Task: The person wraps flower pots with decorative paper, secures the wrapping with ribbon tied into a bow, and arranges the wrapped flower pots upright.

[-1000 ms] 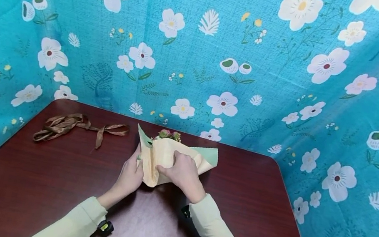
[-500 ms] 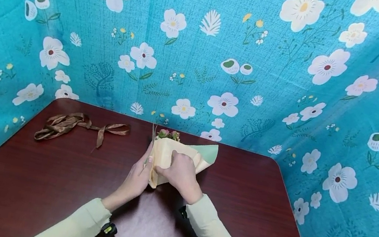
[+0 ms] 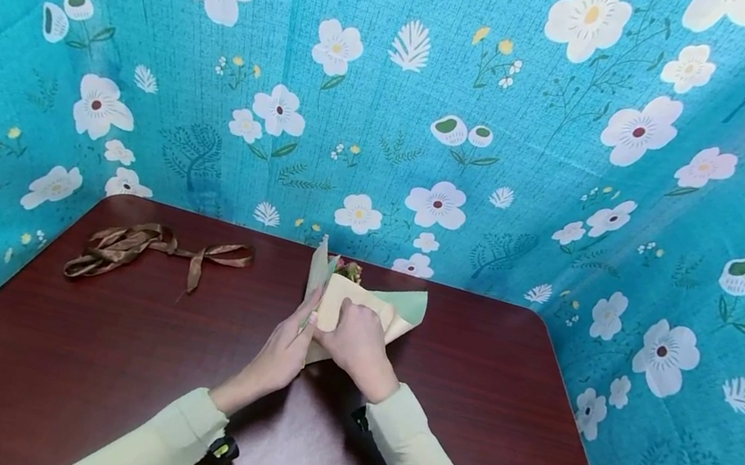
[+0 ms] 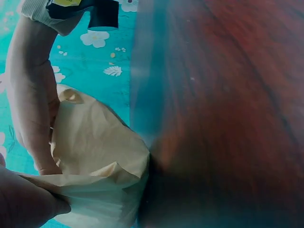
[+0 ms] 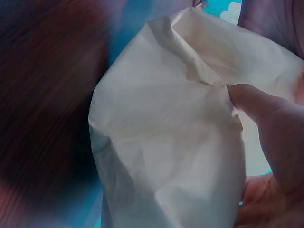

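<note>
A small bouquet wrapped in cream paper with a pale green inner side lies at the far middle of the table, in the head view. Several pinkish flower heads point(image 3: 349, 269) peek over the top edge of the wrapping paper point(image 3: 338, 301). My left hand point(image 3: 280, 349) holds the paper's left flap, which stands up edge-on, thumb on the near side. From the right, my right hand point(image 3: 360, 347) pinches the front fold, its thumb point(image 5: 251, 100) against the creased paper in the right wrist view. Stems are hidden inside the wrap.
A looped brown satin ribbon point(image 3: 143, 235) lies on the dark red wooden table point(image 3: 93, 374), left of the bouquet. Behind the table's far edge hangs a blue flower-print cloth point(image 3: 358, 147), which also runs along both sides.
My left hand has moved right, bringing the left paper flap upright and inward against the bouquet. My right hand stays nearly in place. The flowers have shifted slightly right.
</note>
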{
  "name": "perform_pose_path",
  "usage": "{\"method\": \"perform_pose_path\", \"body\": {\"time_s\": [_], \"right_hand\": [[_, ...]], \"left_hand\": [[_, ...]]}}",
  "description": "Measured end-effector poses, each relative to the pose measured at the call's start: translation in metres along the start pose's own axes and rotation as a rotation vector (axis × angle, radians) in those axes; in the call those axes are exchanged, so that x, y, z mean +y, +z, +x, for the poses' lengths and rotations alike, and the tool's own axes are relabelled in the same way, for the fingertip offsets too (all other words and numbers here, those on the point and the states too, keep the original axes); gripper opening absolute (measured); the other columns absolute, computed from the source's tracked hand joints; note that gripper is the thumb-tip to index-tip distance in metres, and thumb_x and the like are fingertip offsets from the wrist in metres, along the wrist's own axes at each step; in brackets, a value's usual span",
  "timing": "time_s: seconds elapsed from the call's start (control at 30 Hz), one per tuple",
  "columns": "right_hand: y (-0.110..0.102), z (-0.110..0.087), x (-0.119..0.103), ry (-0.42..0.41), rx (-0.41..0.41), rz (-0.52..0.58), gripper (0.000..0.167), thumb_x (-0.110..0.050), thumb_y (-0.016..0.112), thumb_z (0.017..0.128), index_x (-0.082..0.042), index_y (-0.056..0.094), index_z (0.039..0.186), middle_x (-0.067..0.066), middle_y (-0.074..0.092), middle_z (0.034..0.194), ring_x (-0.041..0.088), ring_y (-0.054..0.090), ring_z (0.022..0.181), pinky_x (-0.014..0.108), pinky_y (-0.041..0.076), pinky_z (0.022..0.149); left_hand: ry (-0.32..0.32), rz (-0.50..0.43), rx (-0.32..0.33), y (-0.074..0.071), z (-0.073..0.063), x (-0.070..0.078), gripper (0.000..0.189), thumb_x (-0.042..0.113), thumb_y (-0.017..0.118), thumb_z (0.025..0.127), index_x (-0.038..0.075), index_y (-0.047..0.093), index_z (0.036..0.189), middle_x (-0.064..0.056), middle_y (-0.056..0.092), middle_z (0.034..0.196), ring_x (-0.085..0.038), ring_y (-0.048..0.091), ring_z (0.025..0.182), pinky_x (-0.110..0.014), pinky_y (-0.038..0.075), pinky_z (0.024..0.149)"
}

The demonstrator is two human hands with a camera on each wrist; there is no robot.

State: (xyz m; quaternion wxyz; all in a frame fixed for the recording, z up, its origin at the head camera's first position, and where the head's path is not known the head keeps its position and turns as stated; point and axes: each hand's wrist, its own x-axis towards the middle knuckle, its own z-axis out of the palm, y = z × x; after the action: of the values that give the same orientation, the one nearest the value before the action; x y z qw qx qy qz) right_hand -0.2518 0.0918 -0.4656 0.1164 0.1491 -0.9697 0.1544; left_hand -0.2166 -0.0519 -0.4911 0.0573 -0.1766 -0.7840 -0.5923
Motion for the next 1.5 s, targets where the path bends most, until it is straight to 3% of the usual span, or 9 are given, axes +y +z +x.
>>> {"method": "perform_pose_path", "body": {"time_s": [0.2, 0.3, 0.6, 0.73, 0.83, 1.0, 1.1, 1.3, 1.5], "right_hand": [[-0.014, 0.001, 0.007, -0.051, -0.255, 0.045, 0.073, -0.041, 0.074, 0.087, 0.014, 0.055, 0.130, 0.023, 0.066, 0.109, 0.035, 0.067, 0.099, 0.045, 0.055, 0.086], [-0.019, 0.002, 0.012, -0.085, -0.320, 0.064, 0.073, -0.036, 0.077, 0.086, 0.012, 0.052, 0.135, 0.021, 0.065, 0.113, 0.034, 0.064, 0.105, 0.044, 0.053, 0.090], [-0.009, 0.002, 0.024, -0.151, -0.223, 0.124, 0.045, -0.021, 0.083, 0.084, 0.003, 0.061, 0.115, 0.011, 0.065, 0.091, 0.025, 0.065, 0.086, 0.038, 0.053, 0.074], [-0.007, 0.000, 0.028, -0.150, -0.212, 0.181, 0.039, -0.018, 0.083, 0.083, -0.003, 0.061, 0.111, 0.005, 0.065, 0.086, 0.018, 0.063, 0.080, 0.033, 0.051, 0.070], [-0.007, -0.001, 0.030, -0.154, -0.211, 0.219, 0.039, -0.019, 0.084, 0.083, -0.004, 0.063, 0.113, 0.004, 0.067, 0.087, 0.015, 0.062, 0.079, 0.030, 0.051, 0.069], [-0.007, -0.002, 0.034, -0.160, -0.216, 0.232, 0.034, -0.022, 0.083, 0.084, -0.006, 0.066, 0.110, 0.001, 0.066, 0.083, 0.012, 0.060, 0.076, 0.027, 0.049, 0.067], [-0.008, -0.002, 0.034, -0.164, -0.212, 0.236, 0.036, -0.023, 0.082, 0.085, -0.006, 0.066, 0.112, 0.001, 0.067, 0.086, 0.012, 0.062, 0.078, 0.028, 0.050, 0.068], [-0.011, -0.004, 0.035, -0.191, -0.192, 0.257, 0.033, -0.021, 0.082, 0.085, -0.005, 0.068, 0.110, 0.004, 0.071, 0.091, 0.015, 0.066, 0.083, 0.030, 0.053, 0.074], [-0.019, -0.003, 0.041, -0.208, -0.261, 0.282, 0.027, -0.017, 0.081, 0.086, -0.005, 0.067, 0.106, 0.000, 0.063, 0.078, 0.009, 0.055, 0.069, 0.026, 0.047, 0.064]], "left_hand": [[0.017, 0.007, -0.030, 0.005, 0.006, 0.004, 0.051, 0.017, 0.035, 0.112, 0.005, 0.025, 0.161, -0.014, 0.022, 0.168, -0.030, 0.019, 0.155, -0.055, 0.020, 0.122], [0.013, 0.008, -0.018, 0.007, 0.007, 0.006, 0.050, 0.016, 0.034, 0.112, 0.001, 0.026, 0.160, -0.016, 0.023, 0.167, -0.032, 0.020, 0.155, -0.055, 0.021, 0.122], [-0.029, 0.012, -0.057, 0.012, 0.008, 0.007, 0.059, 0.033, 0.031, 0.113, 0.005, 0.017, 0.163, -0.014, 0.014, 0.170, -0.028, 0.013, 0.157, -0.056, 0.018, 0.123], [-0.031, -0.114, -0.120, 0.009, 0.004, 0.006, 0.064, 0.044, 0.020, 0.112, 0.005, 0.015, 0.162, -0.012, 0.007, 0.171, -0.027, 0.006, 0.158, -0.049, 0.016, 0.124], [-0.053, -0.174, -0.132, 0.005, 0.004, 0.003, 0.063, 0.044, 0.013, 0.112, 0.006, 0.027, 0.160, -0.010, 0.013, 0.170, -0.028, 0.014, 0.156, -0.037, 0.035, 0.115], [0.021, -0.026, -0.049, -0.002, 0.012, -0.006, 0.042, 0.021, 0.036, 0.112, 0.002, 0.055, 0.144, -0.011, 0.048, 0.155, -0.028, 0.042, 0.145, -0.038, 0.043, 0.110], [0.098, 0.064, -0.015, -0.004, 0.016, -0.014, 0.034, 0.010, 0.052, 0.106, -0.001, 0.063, 0.137, -0.013, 0.057, 0.147, -0.031, 0.048, 0.142, -0.046, 0.036, 0.116], [0.198, 0.177, -0.063, -0.005, 0.016, -0.023, 0.038, 0.012, 0.062, 0.102, -0.001, 0.062, 0.137, -0.021, 0.048, 0.152, -0.039, 0.038, 0.146, -0.054, 0.036, 0.114], [0.169, 0.230, -0.137, -0.008, 0.016, -0.022, 0.044, 0.023, 0.055, 0.106, 0.005, 0.054, 0.147, -0.019, 0.036, 0.161, -0.036, 0.028, 0.152, -0.054, 0.032, 0.118]]}}
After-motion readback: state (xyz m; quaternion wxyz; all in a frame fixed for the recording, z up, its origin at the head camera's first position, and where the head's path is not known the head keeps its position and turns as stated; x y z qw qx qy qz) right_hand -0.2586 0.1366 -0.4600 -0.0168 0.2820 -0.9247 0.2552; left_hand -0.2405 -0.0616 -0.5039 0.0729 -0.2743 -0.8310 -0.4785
